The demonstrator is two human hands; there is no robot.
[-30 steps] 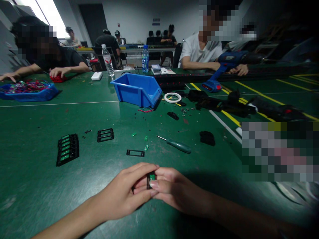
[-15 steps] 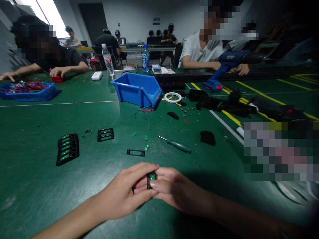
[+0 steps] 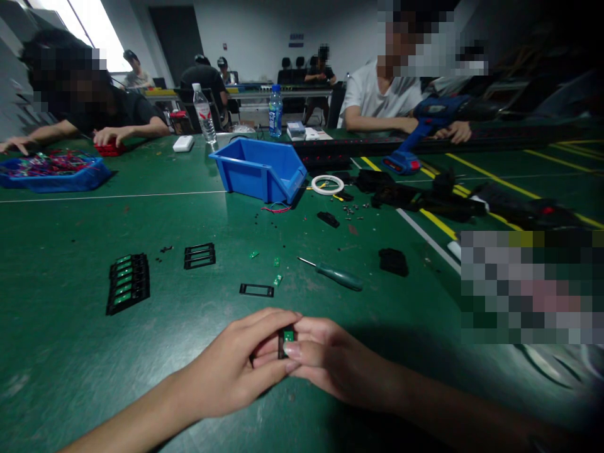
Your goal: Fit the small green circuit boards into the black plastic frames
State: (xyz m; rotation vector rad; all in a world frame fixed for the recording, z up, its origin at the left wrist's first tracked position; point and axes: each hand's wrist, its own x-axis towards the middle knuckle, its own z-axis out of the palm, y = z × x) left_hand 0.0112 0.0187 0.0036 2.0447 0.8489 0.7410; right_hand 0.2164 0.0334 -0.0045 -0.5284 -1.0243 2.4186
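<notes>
Between my two hands is a small black plastic housing [image 3: 282, 350] with a green circuit board [image 3: 288, 336] at it. My left hand [image 3: 240, 355] curls round the piece from the left, fingertips at its top and bottom. My right hand [image 3: 325, 352] grips it from the right, its thumb pressed on the green board. Fingers hide most of the piece. Just beyond lie a black rectangular frame [image 3: 257, 290] and several loose green boards [image 3: 278, 280]. A screwdriver [image 3: 338, 277] with a green handle lies farther right.
At left lie a row of black housings with green boards [image 3: 128, 283] and stacked black frames [image 3: 199, 256]. A blue bin [image 3: 257, 170], a white tape roll [image 3: 327, 184], black parts [image 3: 393, 262] and a blue cordless drill [image 3: 425, 126] stand farther back. Two co-workers sit across the table.
</notes>
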